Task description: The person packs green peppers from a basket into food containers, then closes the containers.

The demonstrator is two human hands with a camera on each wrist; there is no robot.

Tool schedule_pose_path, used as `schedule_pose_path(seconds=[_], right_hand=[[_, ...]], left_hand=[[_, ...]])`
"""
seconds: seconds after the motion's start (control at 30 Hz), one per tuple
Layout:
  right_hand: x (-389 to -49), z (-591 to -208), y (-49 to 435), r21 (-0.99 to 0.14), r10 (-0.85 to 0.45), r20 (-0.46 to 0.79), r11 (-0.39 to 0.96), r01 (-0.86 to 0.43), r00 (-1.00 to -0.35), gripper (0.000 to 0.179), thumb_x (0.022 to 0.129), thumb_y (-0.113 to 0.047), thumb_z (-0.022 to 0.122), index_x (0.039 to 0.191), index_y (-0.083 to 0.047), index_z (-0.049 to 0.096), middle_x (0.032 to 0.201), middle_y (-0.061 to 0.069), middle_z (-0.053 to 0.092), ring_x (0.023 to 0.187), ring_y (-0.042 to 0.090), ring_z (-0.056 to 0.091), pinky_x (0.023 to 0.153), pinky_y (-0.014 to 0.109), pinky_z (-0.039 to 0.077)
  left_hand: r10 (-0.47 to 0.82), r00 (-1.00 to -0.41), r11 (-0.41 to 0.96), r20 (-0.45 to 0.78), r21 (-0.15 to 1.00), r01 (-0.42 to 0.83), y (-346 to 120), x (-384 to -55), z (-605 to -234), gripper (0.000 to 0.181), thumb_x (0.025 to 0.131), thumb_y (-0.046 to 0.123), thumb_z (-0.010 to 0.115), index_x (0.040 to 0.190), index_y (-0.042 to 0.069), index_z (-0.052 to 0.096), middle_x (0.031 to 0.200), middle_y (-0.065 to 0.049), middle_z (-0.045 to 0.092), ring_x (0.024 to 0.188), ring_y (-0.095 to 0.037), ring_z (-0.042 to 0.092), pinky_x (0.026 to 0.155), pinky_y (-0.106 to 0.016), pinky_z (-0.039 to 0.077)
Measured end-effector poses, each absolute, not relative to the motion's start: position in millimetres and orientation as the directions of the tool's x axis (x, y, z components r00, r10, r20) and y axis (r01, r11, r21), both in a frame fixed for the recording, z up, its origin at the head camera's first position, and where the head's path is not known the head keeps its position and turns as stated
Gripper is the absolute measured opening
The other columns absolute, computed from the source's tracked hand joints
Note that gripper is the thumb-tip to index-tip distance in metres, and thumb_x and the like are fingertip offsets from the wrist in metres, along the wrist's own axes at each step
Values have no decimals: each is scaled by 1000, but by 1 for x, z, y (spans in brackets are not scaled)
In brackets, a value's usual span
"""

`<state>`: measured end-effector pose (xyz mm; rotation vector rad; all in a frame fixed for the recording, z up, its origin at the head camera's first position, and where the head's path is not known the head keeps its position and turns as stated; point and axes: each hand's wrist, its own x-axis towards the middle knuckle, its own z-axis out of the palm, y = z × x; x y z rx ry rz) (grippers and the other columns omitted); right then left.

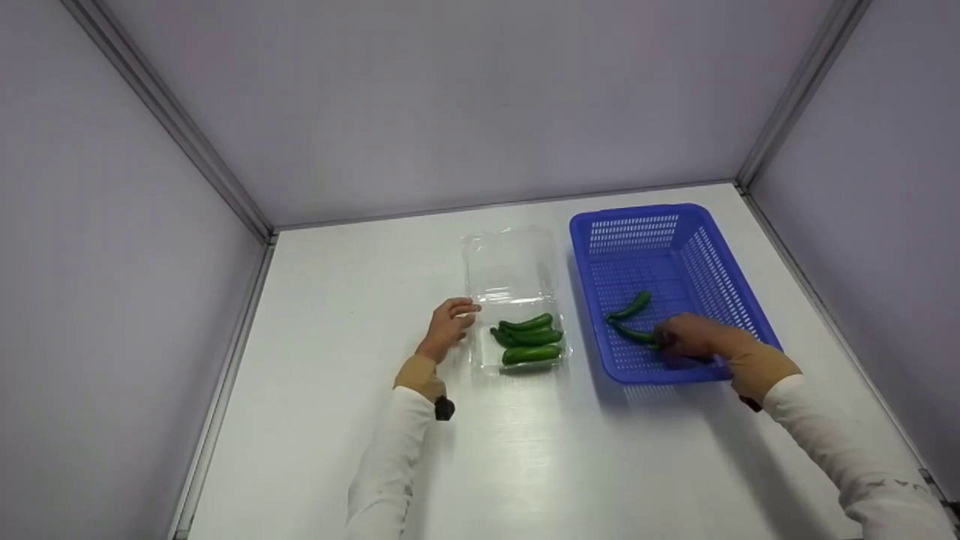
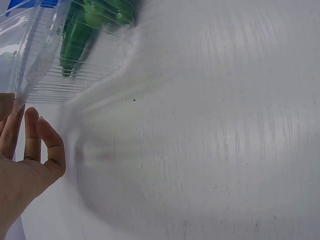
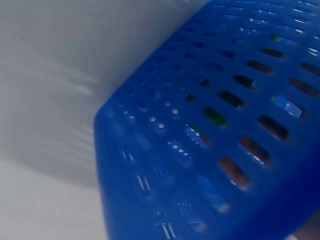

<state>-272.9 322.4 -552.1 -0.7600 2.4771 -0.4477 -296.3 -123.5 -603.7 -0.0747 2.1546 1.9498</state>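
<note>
My left hand [image 1: 448,328] is at the left side of an open clear plastic clamshell box [image 1: 511,266], its fingertips touching the edge near the hinge. Several long green peppers [image 1: 531,354] lie side by side in the box's near half. Over to the right, my right hand [image 1: 686,335] reaches down into a blue plastic basket [image 1: 587,300]. Its curled fingers pinch the right end of a green pepper [image 1: 632,333] on the basket floor; the fingertips are partly hidden. Another curved green pepper [image 1: 631,305] lies just behind it.
The basket's slotted wall [image 3: 165,150] fills much of the right wrist view and stands between that camera and the hand. Both containers rest on a white table [image 1: 337,322], with grey panels [image 1: 480,112] at the back and sides.
</note>
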Motion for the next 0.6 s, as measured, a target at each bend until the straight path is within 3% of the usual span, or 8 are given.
schedule_pose_path(seconds=[0.33, 0.6], right_hand=[[-275, -528, 312, -447, -599, -182, 756, -477, -780, 17, 93, 0, 65, 108, 5, 68, 98, 14, 65, 89, 29, 60, 81, 51, 50], [-275, -517, 301, -462, -615, -149, 736, -495, -775, 19, 95, -1, 62, 114, 4, 66, 103, 14, 65, 91, 27, 60, 84, 50, 51]], left_hand=[[131, -971, 123, -200, 975, -184, -124, -297, -603, 40, 100, 2, 54, 137, -8, 45, 133, -20, 58, 115, -33, 54, 87, -49, 43], [110, -971, 130, -215, 971, -200, -123, -297, -604, 38, 99, 2, 55, 136, -5, 48, 130, -17, 61, 107, -25, 57, 80, -40, 45]])
